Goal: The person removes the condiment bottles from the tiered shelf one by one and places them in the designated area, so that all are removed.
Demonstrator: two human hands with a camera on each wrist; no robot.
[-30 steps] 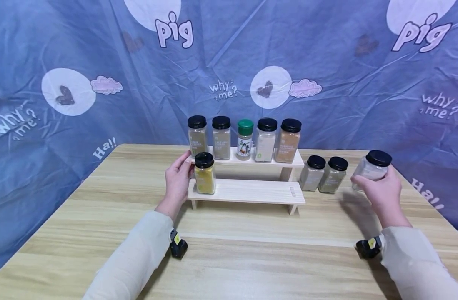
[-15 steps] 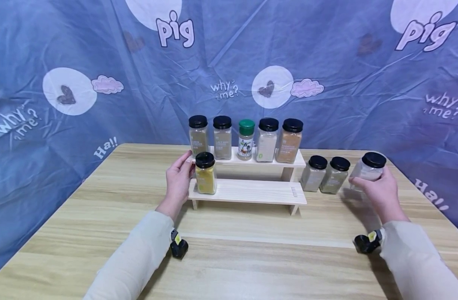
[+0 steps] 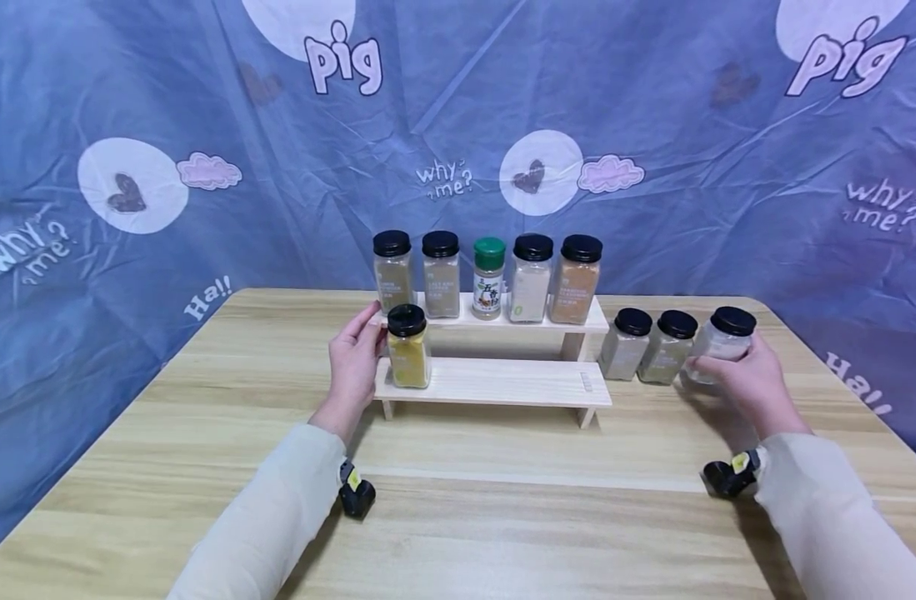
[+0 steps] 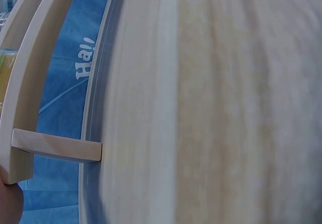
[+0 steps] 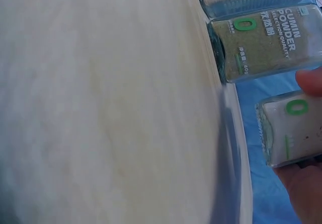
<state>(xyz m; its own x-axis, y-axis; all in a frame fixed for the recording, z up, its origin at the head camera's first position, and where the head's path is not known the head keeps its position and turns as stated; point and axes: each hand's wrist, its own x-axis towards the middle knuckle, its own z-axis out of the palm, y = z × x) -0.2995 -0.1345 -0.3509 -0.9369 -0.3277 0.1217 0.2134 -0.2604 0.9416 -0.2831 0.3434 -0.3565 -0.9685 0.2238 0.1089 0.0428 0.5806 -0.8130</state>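
Note:
My left hand (image 3: 355, 367) grips the left end of the two-tier wooden spice rack (image 3: 503, 385); a fingertip (image 4: 9, 204) shows at the shelf's corner in the left wrist view. A jar of yellow powder (image 3: 408, 357) stands at the lower shelf's left end. My right hand (image 3: 750, 379) holds a black-lidded spice jar (image 3: 716, 343) with pale contents, thumb on one side. In the right wrist view its base (image 5: 269, 133) is slightly off the table. Left of it stand a cumin powder jar (image 3: 663, 354) and a greyish spice jar (image 3: 624, 354).
Along the upper shelf stand several spice jars, among them a green-capped one (image 3: 488, 287) and an orange-brown one (image 3: 575, 287). A wood-grain table (image 3: 518, 517) carries everything. A blue printed cloth (image 3: 442, 108) hangs behind it.
My right hand has brought its jar leftward and slightly lower, closer to the cumin powder jar. My left hand has kept its place on the rack.

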